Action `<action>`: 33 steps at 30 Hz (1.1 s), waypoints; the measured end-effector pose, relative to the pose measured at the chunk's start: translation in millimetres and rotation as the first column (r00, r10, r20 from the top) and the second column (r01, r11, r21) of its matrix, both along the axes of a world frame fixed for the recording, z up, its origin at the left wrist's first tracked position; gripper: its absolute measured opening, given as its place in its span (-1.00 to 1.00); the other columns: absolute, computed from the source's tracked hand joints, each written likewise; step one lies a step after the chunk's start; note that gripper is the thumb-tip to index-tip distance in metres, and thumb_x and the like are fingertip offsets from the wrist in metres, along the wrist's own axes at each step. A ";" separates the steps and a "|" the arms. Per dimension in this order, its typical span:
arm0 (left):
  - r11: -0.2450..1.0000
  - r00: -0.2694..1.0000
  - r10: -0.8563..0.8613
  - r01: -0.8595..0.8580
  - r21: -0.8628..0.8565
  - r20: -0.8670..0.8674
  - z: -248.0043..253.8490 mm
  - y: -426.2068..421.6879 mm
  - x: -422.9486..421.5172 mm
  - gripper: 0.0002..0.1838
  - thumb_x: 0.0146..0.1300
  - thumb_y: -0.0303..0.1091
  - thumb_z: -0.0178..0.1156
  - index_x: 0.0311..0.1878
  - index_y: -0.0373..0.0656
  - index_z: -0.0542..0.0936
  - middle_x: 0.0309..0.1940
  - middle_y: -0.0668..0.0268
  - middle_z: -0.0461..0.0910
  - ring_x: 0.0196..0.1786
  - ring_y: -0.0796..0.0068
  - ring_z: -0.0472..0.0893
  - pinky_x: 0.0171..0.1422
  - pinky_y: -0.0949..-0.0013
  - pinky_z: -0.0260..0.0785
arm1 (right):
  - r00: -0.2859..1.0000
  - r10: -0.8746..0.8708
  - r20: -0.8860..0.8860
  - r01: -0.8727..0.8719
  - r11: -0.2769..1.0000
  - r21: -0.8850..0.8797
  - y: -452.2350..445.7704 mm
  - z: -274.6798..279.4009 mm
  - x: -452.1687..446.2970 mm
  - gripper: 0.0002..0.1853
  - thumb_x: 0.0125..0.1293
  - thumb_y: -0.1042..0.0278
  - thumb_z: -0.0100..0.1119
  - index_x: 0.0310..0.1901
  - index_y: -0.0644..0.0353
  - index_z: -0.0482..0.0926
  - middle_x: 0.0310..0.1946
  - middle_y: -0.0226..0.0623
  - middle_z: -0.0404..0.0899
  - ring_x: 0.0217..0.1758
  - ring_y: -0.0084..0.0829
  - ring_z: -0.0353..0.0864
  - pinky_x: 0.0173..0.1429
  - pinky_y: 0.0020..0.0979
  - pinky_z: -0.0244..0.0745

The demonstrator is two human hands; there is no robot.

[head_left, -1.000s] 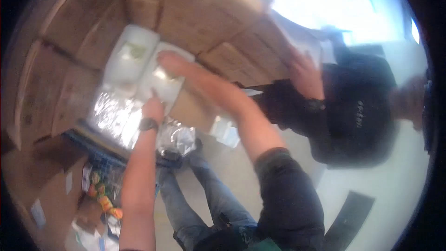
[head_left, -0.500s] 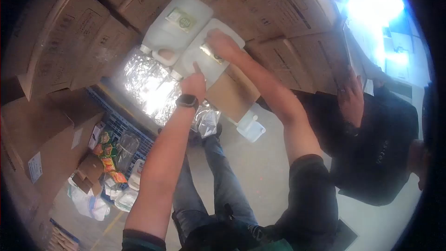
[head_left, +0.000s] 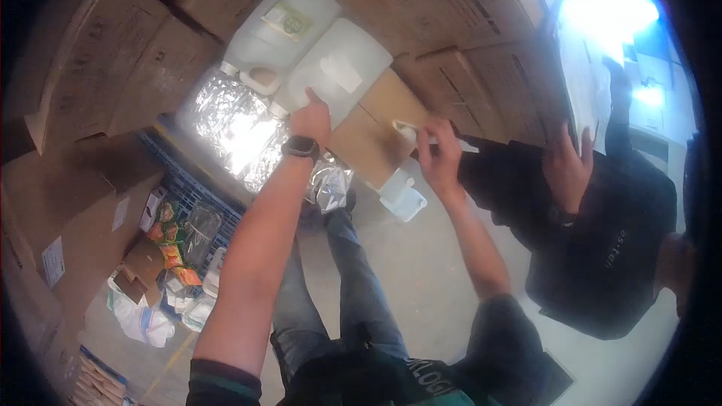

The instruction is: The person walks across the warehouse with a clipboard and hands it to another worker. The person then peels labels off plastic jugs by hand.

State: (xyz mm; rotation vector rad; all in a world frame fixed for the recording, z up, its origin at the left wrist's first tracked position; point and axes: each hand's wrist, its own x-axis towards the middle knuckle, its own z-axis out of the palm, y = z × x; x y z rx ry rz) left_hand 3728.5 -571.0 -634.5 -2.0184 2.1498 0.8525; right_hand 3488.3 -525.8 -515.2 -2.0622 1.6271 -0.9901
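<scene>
Fingers [head_left: 444,134] of the right hand [head_left: 442,162] pinch narrowly on a curled pale label [head_left: 406,129], up over brown cardboard [head_left: 368,128] in the head view! The left hand [head_left: 310,120] points its index finger along the near end of the right translucent jug [head_left: 350,43]; its grip there, I can't tell. Beside it lies the left jug [head_left: 259,46], green-labelled, silver foil [head_left: 222,131] nearer, a co-worker's hand [head_left: 568,173] off right.

Our partly foil-covered surface [head_left: 233,124] carries two translucent plastic jugs [head_left: 312,79] lying side by side, brown cardboard [head_left: 368,131] beside them.
</scene>
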 end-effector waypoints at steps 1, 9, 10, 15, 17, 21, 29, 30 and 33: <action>1.000 1.000 -0.010 0.010 -0.027 0.000 -6.0 -0.2 -0.3 -0.15 0.30 -0.21 0.20 0.37 -0.74 0.07 -0.33 -0.03 0.68 -0.29 0.03 0.70 -0.23 0.08 0.55 | 1.000 -0.008 0.002 0.008 1.000 -0.006 16.9 5.2 -1.4 -0.88 0.21 0.61 0.21 -0.21 0.29 0.59 -0.29 -0.12 0.58 -0.25 -0.16 0.61 -0.15 -0.32 0.50; 0.912 0.646 0.407 -0.245 0.330 -0.645 27.7 50.2 2.4 -0.44 0.33 0.06 0.21 0.07 -0.33 0.58 -0.21 -0.03 0.67 -0.18 0.10 0.68 -0.15 0.16 0.53 | 0.907 -0.284 0.311 0.123 0.886 0.448 110.3 14.4 48.0 -0.85 0.25 0.44 0.26 -0.15 0.21 0.65 -0.20 -0.12 0.64 -0.15 -0.16 0.65 -0.03 -0.26 0.52; 0.778 0.650 0.532 -0.122 0.617 -0.542 68.8 69.1 4.2 -0.47 0.40 0.06 0.16 0.10 -0.29 0.58 -0.12 0.08 0.65 -0.07 0.30 0.65 -0.19 0.25 0.50 | 0.926 -0.276 0.256 0.142 0.886 0.442 128.8 8.2 63.2 -0.85 0.22 0.47 0.28 -0.16 0.23 0.64 -0.24 -0.18 0.64 -0.18 -0.23 0.64 -0.03 -0.26 0.52; 0.531 0.008 0.830 -0.318 0.785 -0.558 83.2 210.6 22.1 -0.59 0.45 -0.02 0.12 -0.08 -0.24 0.65 -0.25 0.32 0.66 -0.26 0.53 0.61 -0.33 0.41 0.40 | 0.983 0.158 0.089 -0.180 0.920 0.350 160.8 8.6 131.4 -0.76 0.20 0.50 0.27 -0.08 0.27 0.58 -0.14 -0.18 0.62 0.00 -0.13 0.59 0.13 -0.19 0.46; 0.426 -0.085 0.830 -0.543 0.724 -0.552 92.5 227.0 42.4 -0.63 0.45 0.00 0.13 -0.28 -0.12 0.61 -0.46 0.41 0.57 -0.49 0.60 0.50 -0.46 0.45 0.27 | 0.934 0.227 0.275 -0.310 0.898 0.312 176.3 27.8 154.1 -0.60 0.21 0.49 0.25 0.11 0.27 0.49 0.03 -0.07 0.55 0.16 0.01 0.48 0.28 -0.14 0.37; 0.222 -0.442 0.695 -0.619 0.753 -0.568 108.0 240.4 118.1 -0.59 0.43 0.03 0.15 -0.53 0.06 0.46 -0.66 0.54 0.36 -0.67 0.66 0.32 -0.63 0.48 0.08 | 0.964 0.172 0.204 -0.234 0.912 0.338 190.3 63.5 193.3 -0.38 0.29 0.37 0.28 0.35 0.24 0.29 0.18 0.03 0.44 0.25 0.02 0.46 0.31 -0.17 0.37; 0.420 -0.260 0.596 -0.705 0.571 -0.759 170.8 223.5 143.6 -0.47 0.53 0.06 -0.07 -0.56 -0.05 0.37 -0.68 0.42 0.32 -0.63 0.48 0.36 -0.52 0.35 0.20 | 0.476 -0.623 0.621 -0.494 0.395 0.775 221.2 57.3 311.4 -0.64 0.50 0.28 0.04 0.24 0.22 0.45 0.03 -0.21 0.58 0.04 -0.44 0.58 0.03 -0.28 0.53; 0.504 -0.031 0.561 -0.780 0.371 -0.827 158.2 226.3 143.4 -0.46 0.54 0.04 -0.08 -0.53 -0.12 0.42 -0.67 0.38 0.34 -0.60 0.42 0.39 -0.44 0.29 0.27 | 0.462 -0.627 0.627 -0.471 0.425 0.773 211.6 68.2 305.9 -0.64 0.50 0.28 0.04 0.24 0.22 0.45 0.03 -0.21 0.58 0.04 -0.44 0.58 0.03 -0.28 0.53; 0.733 0.517 0.284 -0.661 -0.165 -0.808 177.1 234.4 150.3 -0.62 0.49 -0.21 -0.03 -0.40 -0.29 0.47 -0.52 0.15 0.49 -0.44 0.10 0.51 -0.26 0.15 0.36 | 0.566 -0.577 0.589 -0.524 0.300 0.797 205.5 97.7 294.7 -0.59 0.54 0.09 -0.12 0.05 0.24 0.60 0.01 -0.29 0.62 0.03 -0.49 0.55 0.06 -0.35 0.46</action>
